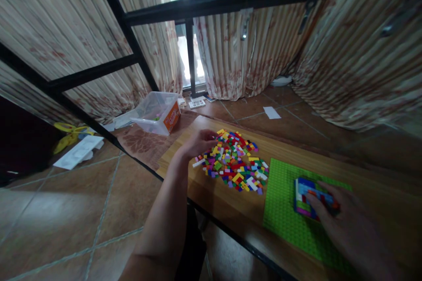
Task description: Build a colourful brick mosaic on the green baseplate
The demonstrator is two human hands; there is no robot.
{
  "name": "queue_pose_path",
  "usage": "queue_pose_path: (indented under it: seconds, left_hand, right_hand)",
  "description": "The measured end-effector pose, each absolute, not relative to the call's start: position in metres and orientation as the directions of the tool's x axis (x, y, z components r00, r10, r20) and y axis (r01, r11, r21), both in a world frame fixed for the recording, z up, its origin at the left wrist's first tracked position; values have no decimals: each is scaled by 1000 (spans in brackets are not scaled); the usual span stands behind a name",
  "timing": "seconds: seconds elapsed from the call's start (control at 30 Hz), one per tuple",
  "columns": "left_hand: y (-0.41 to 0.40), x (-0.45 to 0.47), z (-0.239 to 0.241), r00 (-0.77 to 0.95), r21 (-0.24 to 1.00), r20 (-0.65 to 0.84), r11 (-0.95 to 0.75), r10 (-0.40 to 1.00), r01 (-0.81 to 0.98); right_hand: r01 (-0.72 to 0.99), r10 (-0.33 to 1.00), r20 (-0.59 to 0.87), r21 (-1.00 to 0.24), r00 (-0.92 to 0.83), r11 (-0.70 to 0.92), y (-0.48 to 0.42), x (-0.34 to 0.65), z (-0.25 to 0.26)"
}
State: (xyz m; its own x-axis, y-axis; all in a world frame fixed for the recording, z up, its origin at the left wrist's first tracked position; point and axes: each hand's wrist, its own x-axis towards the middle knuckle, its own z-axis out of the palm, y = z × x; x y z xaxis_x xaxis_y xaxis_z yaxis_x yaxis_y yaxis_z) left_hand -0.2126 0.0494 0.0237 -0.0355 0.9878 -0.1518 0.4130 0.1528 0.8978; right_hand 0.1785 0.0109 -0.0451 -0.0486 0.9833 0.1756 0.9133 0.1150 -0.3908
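Loose bricks (236,166) lie right beside my left hand (199,142), a brick block (303,189) beneath my right hand (346,217); I cannot tell whether either pinches anything.

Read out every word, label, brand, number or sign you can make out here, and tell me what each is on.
No text is legible here.
Orange label on the clear plastic box: white lettering, too blurred to read.
White printed item on the floor near the window: dark characters, too small to read.
Loose bricks and green baseplate: no lettering visible.
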Motion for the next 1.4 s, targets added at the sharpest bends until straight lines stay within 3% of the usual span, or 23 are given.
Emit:
queue_pose_path:
  seconds: [0.17, 0.3, 0.63, 0.87, 1.17, 1.4]
  left_hand:
    - [44, -179, 25, 405, 907, -128, -59, 905, 417]
    - [38, -147, 24, 529, 867, -125, -167, 839, 470]
    - [31, -102, 18, 513, 534, -137, -373, 847, 759]
    - [33, -134, 22, 355, 438, -176, -250, 918, 864]
    - [37, -161, 22, 106, 431, -53, -73, 993, 899]
    - [40, -138, 17, 172, 413, 37, -172, 984, 894]
  right_hand:
    - [910, 978, 198, -388, -68, 142, 9, 178, -45]
    - [909, 977, 205, -393, -62, 140, 8, 176, -43]
    - [895, 981, 187, -428, -45, 122, 8, 174, -39]
    - [892, 981, 187, -433, -51, 129, 7, 172, -38]
    - [897, 980, 192, -423, -52, 130, 8, 174, -43]
    - [895, 970, 236, -418, -59, 156, 8, 175, -46]
